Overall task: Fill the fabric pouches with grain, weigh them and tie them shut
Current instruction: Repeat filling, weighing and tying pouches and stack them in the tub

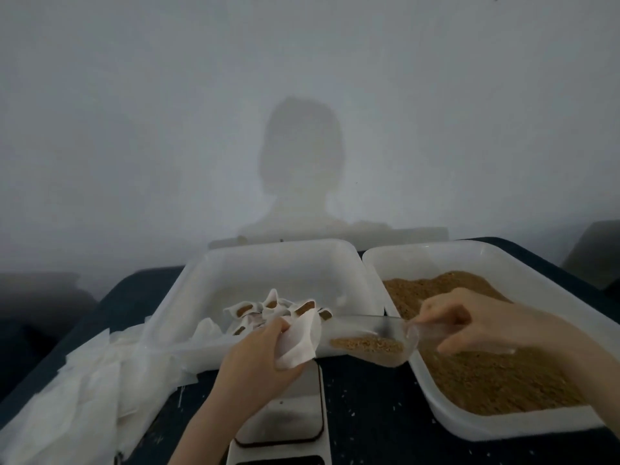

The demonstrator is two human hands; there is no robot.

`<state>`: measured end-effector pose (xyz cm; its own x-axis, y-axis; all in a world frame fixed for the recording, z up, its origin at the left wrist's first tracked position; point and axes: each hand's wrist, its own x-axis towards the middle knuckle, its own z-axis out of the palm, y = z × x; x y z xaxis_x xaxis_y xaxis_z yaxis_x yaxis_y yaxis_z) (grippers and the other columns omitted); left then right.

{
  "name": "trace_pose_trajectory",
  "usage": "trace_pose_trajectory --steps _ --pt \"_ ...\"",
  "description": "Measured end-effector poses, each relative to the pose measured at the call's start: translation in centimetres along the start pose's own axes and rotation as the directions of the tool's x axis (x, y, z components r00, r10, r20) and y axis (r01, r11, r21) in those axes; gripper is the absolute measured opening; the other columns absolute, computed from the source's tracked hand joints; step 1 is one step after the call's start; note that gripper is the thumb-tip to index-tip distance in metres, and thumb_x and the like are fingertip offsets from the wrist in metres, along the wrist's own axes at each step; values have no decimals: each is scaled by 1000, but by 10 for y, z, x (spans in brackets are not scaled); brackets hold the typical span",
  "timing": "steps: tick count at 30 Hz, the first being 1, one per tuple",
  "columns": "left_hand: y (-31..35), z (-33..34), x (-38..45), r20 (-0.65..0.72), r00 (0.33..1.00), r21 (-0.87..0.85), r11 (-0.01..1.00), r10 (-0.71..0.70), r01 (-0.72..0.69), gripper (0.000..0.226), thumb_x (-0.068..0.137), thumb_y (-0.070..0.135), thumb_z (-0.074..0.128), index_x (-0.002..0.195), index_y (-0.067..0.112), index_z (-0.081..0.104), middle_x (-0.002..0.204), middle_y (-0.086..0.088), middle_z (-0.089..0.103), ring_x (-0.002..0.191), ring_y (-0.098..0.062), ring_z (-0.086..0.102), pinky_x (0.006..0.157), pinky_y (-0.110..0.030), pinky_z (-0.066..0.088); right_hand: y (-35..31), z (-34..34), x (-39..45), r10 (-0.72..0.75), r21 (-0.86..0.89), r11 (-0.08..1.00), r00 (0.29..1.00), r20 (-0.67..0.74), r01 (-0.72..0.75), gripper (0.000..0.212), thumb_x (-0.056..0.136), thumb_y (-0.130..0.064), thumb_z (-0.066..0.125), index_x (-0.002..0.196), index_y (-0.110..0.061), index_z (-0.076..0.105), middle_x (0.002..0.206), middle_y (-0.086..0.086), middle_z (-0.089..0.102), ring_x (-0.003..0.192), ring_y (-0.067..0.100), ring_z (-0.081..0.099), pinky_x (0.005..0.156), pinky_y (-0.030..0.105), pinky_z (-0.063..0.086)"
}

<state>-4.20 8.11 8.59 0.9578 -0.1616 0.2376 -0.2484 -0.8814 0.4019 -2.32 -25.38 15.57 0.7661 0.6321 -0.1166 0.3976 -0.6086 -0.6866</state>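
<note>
My left hand [255, 357] grips a white fabric pouch [298, 340] with its mouth held open toward the right. My right hand [469, 323] holds the handle of a clear plastic scoop [372, 340], which carries some brown grain, its tip at the pouch mouth. Both are above a small scale [285, 417] on the dark table. Several filled pouches [268, 310] lie in the left white bin [278, 260]. The right white bin [469, 427] holds loose brown grain [486, 374].
A heap of flat white pouches [84, 380] covers the table's left side. The dark table [365, 407] has scattered grains between scale and grain bin. A pale wall stands close behind the bins.
</note>
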Motion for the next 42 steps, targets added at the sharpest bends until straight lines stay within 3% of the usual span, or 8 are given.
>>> trace_pose_trajectory --steps 5,11,21,28,31,35,39,42 --pt "-4 -1 -2 -18 999 101 994 28 -26 43 74 63 56 107 41 42 92 25 51 79 3 49 60 -14 33 -9 4 6 17 -47 999 1000 -8 -17 28 71 -45 69 98 -53 67 90 -15 59 68 11 59 61 24 50" --pt "3 -2 -3 3 996 186 979 84 -83 41 75 62 56 106 41 39 92 25 46 79 3 44 60 -13 29 -22 6 8 46 -68 997 999 2 -46 33 68 -46 68 100 -54 67 91 -13 61 67 6 57 64 25 50" --pt "16 7 0 9 974 215 951 224 -221 55 80 67 41 127 39 40 120 22 47 110 -3 44 95 -23 26 -33 10 13 104 -139 985 995 7 -102 30 73 -31 69 99 -45 70 86 -24 59 69 -2 56 64 18 47" --pt "23 15 -3 -19 950 251 922 311 -296 61 79 72 27 111 30 57 112 16 56 107 -9 51 108 -31 23 -37 7 14 180 -108 979 979 92 -170 35 64 -45 63 98 -42 71 89 -8 62 65 -1 57 60 18 46" --pt "25 20 -4 71 955 239 925 288 -296 62 82 71 19 122 34 48 119 19 55 114 -4 46 107 -25 15 -43 4 15 205 -120 974 975 90 -193 28 69 -40 64 96 -43 72 89 0 63 66 5 55 62 22 45" --pt "30 24 -6 93 951 218 926 294 -308 41 89 61 31 118 35 44 112 21 54 108 -2 46 99 -21 20 -58 -1 17 207 -139 972 970 130 -189 25 75 -23 65 90 -41 74 96 26 54 69 18 43 59 26 35" --pt "33 30 -9 35 950 174 935 309 -311 36 88 55 43 117 33 42 113 21 49 108 -2 43 94 -17 19 -77 -8 19 254 -113 965 952 172 -237 28 80 -7 65 79 -33 76 85 11 56 58 3 44 49 13 34" --pt "35 36 -10 6 953 126 945 304 -302 36 87 52 48 116 32 42 114 20 48 108 -1 43 91 -14 19 -92 -10 23 302 -200 942 940 159 -269 33 80 -7 66 70 -37 73 79 3 54 58 7 41 50 16 31"
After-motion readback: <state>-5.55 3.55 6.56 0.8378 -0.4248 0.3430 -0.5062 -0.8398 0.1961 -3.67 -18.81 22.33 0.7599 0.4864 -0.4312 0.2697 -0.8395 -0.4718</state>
